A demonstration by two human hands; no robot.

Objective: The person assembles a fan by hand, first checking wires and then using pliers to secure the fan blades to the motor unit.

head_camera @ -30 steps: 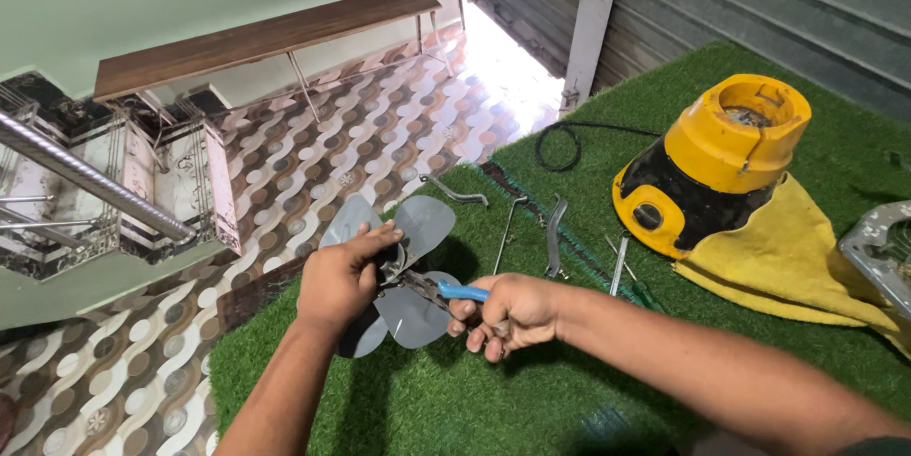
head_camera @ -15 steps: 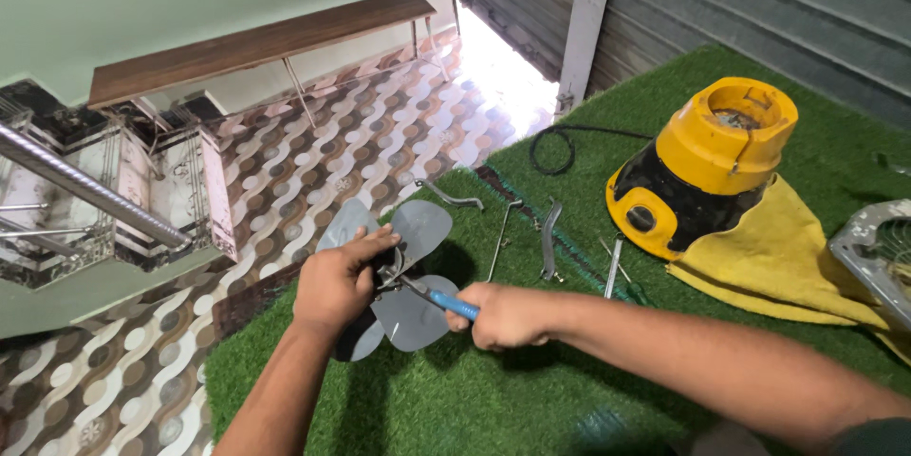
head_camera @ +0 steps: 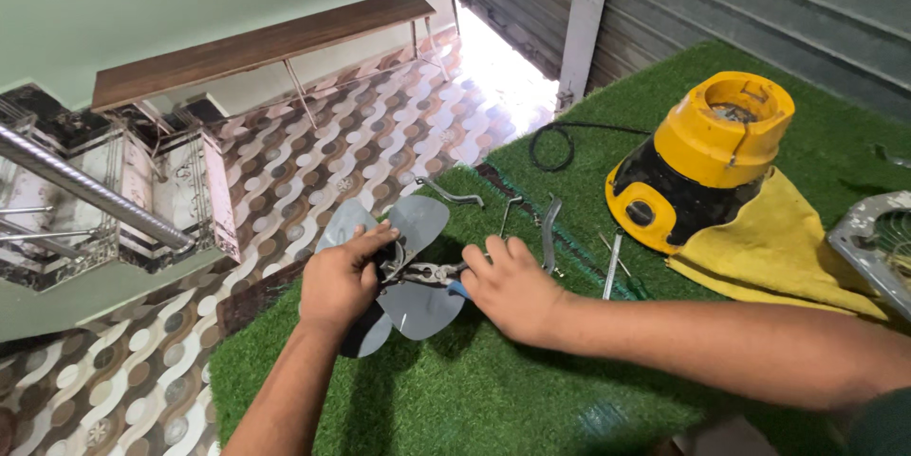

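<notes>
Both hands meet over a grey fan blade (head_camera: 418, 309) lying on the green turf mat (head_camera: 474, 390): the left hand (head_camera: 343, 283) has its fingers curled around the blade's hub, and the right hand (head_camera: 512, 287) is closed on the blue-handled pliers (head_camera: 432, 274) (their jaws point at the hub, though what they bite is hidden). Beyond the hands lie loose metal tools (head_camera: 548, 228), and farther right a yellow and black motor housing (head_camera: 702, 157) sits against a yellow cloth (head_camera: 778, 257).
</notes>
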